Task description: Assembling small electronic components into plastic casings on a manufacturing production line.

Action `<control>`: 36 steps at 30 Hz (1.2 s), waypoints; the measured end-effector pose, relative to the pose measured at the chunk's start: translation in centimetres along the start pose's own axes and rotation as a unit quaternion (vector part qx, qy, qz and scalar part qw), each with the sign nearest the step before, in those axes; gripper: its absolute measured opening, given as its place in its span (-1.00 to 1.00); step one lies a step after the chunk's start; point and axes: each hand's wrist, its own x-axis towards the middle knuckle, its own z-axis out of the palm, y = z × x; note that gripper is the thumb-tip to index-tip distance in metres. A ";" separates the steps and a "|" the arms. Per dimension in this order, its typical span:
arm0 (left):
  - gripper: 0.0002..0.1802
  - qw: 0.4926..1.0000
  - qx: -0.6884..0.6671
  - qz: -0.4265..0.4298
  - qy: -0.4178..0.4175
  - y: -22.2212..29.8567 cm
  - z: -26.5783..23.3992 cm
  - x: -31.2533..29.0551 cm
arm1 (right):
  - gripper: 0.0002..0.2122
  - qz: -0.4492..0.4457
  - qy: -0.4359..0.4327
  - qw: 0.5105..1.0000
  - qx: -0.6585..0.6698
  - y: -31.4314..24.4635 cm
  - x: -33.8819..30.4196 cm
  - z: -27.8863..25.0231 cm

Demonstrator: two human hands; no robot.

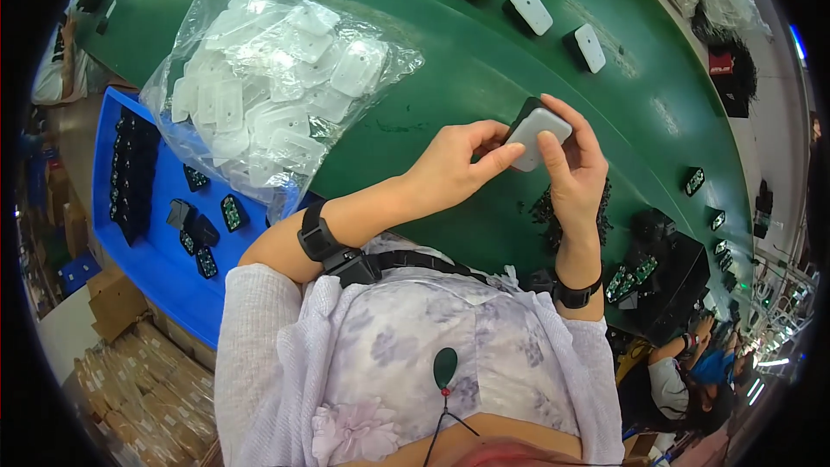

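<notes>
A small rounded box-shaped case (536, 134), black below with a pale translucent cover on top, is held between both hands over the green table. My left hand (462, 164) grips its left edge, thumb on the near corner and fingers curled at the side. Across the right side my right hand (577, 164) is closed on it, with the thumb pressed on the cover and fingers round the far edge. Under my right wrist lies a pile of tiny dark pieces (546, 212), partly hidden. To the left, a clear plastic bag (380, 60) holds many loose translucent covers (229, 104).
Several covered cases (529, 10) stand along the far side of the green table (415, 112). A blue bin (186, 285) at left holds black housings with green circuit boards (232, 212). More boards (629, 277) lie by a black box (679, 281) at right. Other people (679, 380) sit at lower right.
</notes>
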 end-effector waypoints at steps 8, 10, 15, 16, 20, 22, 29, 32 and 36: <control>-0.64 0.999 0.027 -0.019 -0.018 0.4 -0.7 -0.4 | -0.69 0.018 0.012 1.000 -0.007 0.0 -0.4 0.8; -0.65 0.999 0.036 -0.003 -0.010 0.1 -0.9 -0.9 | -0.69 -0.001 -0.013 1.000 0.017 -0.1 -0.4 0.8; -0.80 0.905 0.384 0.144 0.116 1.7 -5.9 -3.4 | -0.65 -0.027 0.118 0.990 -0.069 -0.3 1.4 -5.3; -0.82 0.854 0.464 0.168 0.167 1.4 -7.9 -4.1 | -0.66 -0.042 0.140 0.984 -0.101 0.7 2.0 -7.6; -0.78 0.663 0.671 0.013 0.333 1.0 -16.6 -7.7 | -0.69 -0.039 0.143 0.962 -0.230 3.3 6.1 -14.7; -0.68 0.594 0.726 -0.047 0.344 0.0 -19.9 -8.8 | -0.68 -0.013 0.075 0.971 -0.228 4.7 8.7 -16.6; -0.65 0.607 0.738 -0.016 0.295 -1.0 -19.7 -5.5 | -0.68 0.063 -0.062 0.955 -0.284 6.9 13.3 -19.5; -0.69 0.646 0.706 -0.047 0.287 -1.0 -20.2 -5.2 | -0.73 0.097 -0.055 0.966 -0.234 7.2 13.8 -20.6; -0.68 0.742 0.585 -0.079 0.319 -1.6 -21.3 -5.6 | -0.63 0.043 0.021 0.963 -0.265 5.1 12.3 -19.7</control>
